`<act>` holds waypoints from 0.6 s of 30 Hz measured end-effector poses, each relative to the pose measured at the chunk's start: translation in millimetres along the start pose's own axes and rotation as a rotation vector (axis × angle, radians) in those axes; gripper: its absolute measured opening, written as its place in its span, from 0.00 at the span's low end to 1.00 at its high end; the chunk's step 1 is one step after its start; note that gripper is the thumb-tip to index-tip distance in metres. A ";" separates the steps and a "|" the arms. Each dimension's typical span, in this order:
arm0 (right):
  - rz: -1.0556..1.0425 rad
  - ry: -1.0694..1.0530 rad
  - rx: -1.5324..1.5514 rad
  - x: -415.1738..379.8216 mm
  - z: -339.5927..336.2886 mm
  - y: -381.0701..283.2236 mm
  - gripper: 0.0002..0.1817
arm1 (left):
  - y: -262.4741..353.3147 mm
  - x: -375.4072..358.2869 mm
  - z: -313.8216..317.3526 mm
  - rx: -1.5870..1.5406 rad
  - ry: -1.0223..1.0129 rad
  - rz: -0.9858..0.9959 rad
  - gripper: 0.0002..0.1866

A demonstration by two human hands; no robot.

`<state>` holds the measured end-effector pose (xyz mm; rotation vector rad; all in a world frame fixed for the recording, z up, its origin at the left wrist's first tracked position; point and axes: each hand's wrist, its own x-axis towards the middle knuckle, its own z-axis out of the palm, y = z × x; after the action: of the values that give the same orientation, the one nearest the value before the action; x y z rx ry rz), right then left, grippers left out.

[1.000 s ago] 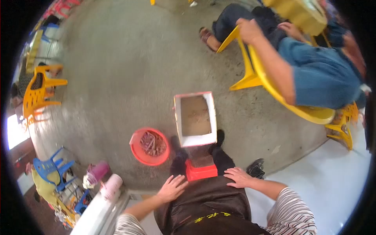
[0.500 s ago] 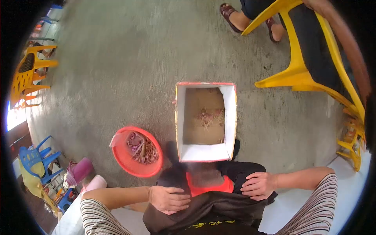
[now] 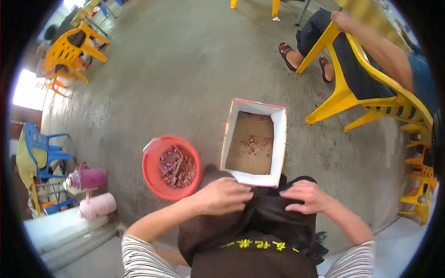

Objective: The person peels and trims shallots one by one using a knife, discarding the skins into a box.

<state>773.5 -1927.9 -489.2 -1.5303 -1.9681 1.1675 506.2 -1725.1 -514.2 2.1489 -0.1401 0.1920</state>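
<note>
My left hand (image 3: 227, 196) is over the dark apron (image 3: 222, 231) on my lap, near the lower edge of a box. Its fingers reach to the right, slightly bent and blurred, with nothing visible in them. On the other side, my right hand (image 3: 306, 195) hovers at the apron's edge, fingers apart and empty. The open cardboard box (image 3: 279, 148) has white inner walls and stands on the floor just beyond my hands. Thin stalks and reddish scraps (image 3: 256, 145) lie on its brown bottom. Left of it, a red basin (image 3: 152, 172) holds small reddish pieces and a clear container (image 3: 170, 159).
A person in dark clothing sits on a yellow chair (image 3: 343, 88) at the upper right. Yellow (image 3: 69, 48) and blue (image 3: 39, 146) chairs stand on the left. A purple thermos (image 3: 92, 178) and a pink one (image 3: 98, 205) are at the lower left.
Both hands have moved forward from my lap towards the box, the left one also inwards. The apron now spreads over my lap, and the red seat between my legs is hidden. The view has shifted.
</note>
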 end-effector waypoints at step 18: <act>-1.324 0.388 0.835 -57.7 -4.9 -361.7 0.04 | 352.1 -5.3 -16.3 -0.438 0.102 0.806 0.13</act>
<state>577.4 -2000.7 -188.5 0.0845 -1.3770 0.7576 438.4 -1905.3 -218.8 1.5425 -0.9024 0.6645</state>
